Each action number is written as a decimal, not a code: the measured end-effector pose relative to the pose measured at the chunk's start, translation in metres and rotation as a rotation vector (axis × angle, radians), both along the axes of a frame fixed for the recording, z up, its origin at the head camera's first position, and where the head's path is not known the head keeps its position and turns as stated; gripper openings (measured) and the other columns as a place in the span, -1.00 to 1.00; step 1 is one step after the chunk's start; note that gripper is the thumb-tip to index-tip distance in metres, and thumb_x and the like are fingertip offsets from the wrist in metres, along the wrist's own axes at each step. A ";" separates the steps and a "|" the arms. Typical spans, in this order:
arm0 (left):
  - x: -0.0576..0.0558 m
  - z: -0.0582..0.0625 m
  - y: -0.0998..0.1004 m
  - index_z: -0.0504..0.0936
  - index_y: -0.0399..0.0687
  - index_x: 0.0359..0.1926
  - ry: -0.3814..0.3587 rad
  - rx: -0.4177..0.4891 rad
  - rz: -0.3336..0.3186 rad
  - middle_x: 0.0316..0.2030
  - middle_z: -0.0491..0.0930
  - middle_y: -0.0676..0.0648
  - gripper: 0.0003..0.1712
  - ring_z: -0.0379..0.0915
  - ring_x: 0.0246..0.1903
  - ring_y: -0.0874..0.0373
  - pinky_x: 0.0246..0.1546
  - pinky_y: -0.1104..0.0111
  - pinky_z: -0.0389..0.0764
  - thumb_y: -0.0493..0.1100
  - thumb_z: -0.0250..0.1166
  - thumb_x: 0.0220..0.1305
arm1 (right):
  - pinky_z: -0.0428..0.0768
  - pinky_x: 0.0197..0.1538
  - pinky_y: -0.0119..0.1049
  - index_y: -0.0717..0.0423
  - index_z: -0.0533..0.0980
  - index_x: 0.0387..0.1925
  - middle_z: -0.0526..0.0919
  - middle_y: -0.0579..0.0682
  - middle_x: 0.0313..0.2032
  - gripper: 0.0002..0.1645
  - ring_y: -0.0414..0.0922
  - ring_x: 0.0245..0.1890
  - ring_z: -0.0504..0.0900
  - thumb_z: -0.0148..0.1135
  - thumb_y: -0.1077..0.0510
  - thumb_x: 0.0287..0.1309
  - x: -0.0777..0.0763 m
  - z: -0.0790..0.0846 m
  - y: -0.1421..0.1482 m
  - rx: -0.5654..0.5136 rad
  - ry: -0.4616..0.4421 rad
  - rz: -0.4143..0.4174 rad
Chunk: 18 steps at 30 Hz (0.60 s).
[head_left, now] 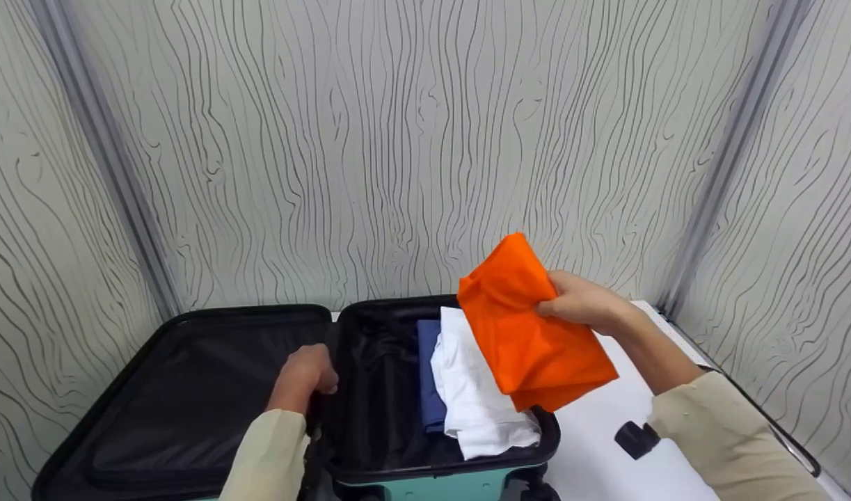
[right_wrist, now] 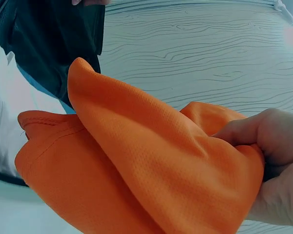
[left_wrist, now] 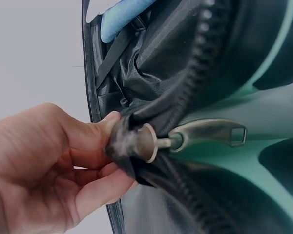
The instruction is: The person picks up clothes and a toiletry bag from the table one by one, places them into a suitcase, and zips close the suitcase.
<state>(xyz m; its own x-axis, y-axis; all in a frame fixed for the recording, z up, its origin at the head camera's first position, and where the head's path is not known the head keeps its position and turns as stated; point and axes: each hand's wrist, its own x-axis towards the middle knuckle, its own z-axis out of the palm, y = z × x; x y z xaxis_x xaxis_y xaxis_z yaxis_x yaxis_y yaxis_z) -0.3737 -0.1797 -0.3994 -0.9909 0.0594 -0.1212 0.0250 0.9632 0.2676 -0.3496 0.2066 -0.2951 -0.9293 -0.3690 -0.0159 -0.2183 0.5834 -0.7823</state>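
Observation:
My right hand [head_left: 582, 303] pinches a folded orange cloth garment [head_left: 529, 334] along its right side, holding it up over the right part of the suitcase [head_left: 390, 476]. In the right wrist view the garment [right_wrist: 136, 161] hangs in loose folds, a stitched hem showing at its left. Between the suitcase halves, my left hand [head_left: 307, 372] grips the black fabric edge; the left wrist view shows thumb and fingers pinching that fabric [left_wrist: 124, 141] beside a metal zipper pull [left_wrist: 210, 134]. Inside the right half lie folded white clothing [head_left: 470, 390] and a dark blue folded garment [head_left: 429, 383], partly covered by the white.
The suitcase's other half [head_left: 188, 403] lies spread out to the left, black inside. On the white table [head_left: 599, 445], right of the suitcase, is a small black object [head_left: 636, 440]. Wood-grain patterned panels [head_left: 425, 153] stand behind and at both sides.

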 end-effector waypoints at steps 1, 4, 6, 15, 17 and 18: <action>0.000 0.000 0.000 0.55 -0.24 -0.48 0.007 0.003 0.001 -0.40 0.54 -0.18 -0.84 0.31 -0.46 0.00 -0.42 0.23 0.38 -0.28 0.36 -0.11 | 0.52 -0.22 -0.23 0.34 0.29 -0.07 0.48 0.13 -0.28 -0.66 -0.05 -0.34 0.54 0.04 0.35 0.08 -0.003 -0.002 -0.004 0.000 -0.003 0.003; 0.000 -0.001 0.000 0.55 -0.23 -0.50 0.018 0.008 0.002 -0.42 0.53 -0.17 -0.85 0.30 -0.48 0.01 -0.43 0.24 0.38 -0.28 0.37 -0.11 | 0.51 -0.23 -0.23 0.31 0.30 -0.09 0.48 0.12 -0.30 -0.69 -0.05 -0.34 0.53 0.04 0.36 0.08 -0.009 -0.007 -0.015 0.004 -0.010 0.016; -0.001 -0.001 0.001 0.55 -0.22 -0.50 0.018 0.008 0.004 -0.43 0.52 -0.16 -0.85 0.30 -0.48 0.01 -0.43 0.24 0.38 -0.28 0.36 -0.12 | 0.52 -0.23 -0.23 0.30 0.32 -0.10 0.49 0.12 -0.30 -0.70 -0.05 -0.34 0.54 0.04 0.36 0.07 -0.012 -0.010 -0.020 0.000 -0.016 0.023; -0.002 -0.001 0.001 0.56 -0.23 -0.48 0.025 0.014 0.022 -0.39 0.55 -0.19 -0.84 0.33 -0.46 0.00 -0.40 0.22 0.41 -0.29 0.37 -0.13 | 0.51 -0.23 -0.24 0.29 0.32 -0.10 0.48 0.11 -0.28 -0.69 -0.05 -0.33 0.52 0.06 0.35 0.08 -0.027 -0.022 -0.048 -0.015 -0.028 0.014; -0.003 -0.002 0.000 0.56 -0.24 -0.46 0.021 0.015 0.023 -0.37 0.55 -0.20 -0.83 0.33 -0.45 0.00 -0.39 0.21 0.41 -0.29 0.37 -0.13 | 0.51 -0.22 -0.24 0.28 0.32 -0.09 0.47 0.10 -0.29 -0.69 -0.05 -0.32 0.52 0.06 0.35 0.08 -0.030 -0.025 -0.056 -0.022 -0.035 0.012; -0.003 -0.003 0.000 0.56 -0.24 -0.46 0.019 0.015 0.023 -0.37 0.56 -0.20 -0.83 0.33 -0.45 0.00 -0.39 0.21 0.41 -0.29 0.37 -0.13 | 0.50 -0.23 -0.25 0.28 0.32 -0.09 0.46 0.09 -0.30 -0.69 -0.05 -0.33 0.51 0.06 0.35 0.08 -0.032 -0.026 -0.060 -0.025 -0.032 0.017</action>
<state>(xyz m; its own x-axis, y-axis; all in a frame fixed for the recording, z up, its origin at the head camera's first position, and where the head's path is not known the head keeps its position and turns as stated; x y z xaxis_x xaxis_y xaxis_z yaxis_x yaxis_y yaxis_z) -0.3770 -0.1799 -0.4019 -0.9941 0.0384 -0.1013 0.0084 0.9596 0.2813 -0.3818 0.1469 -0.3215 -0.9220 -0.3854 -0.0365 -0.2023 0.5600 -0.8034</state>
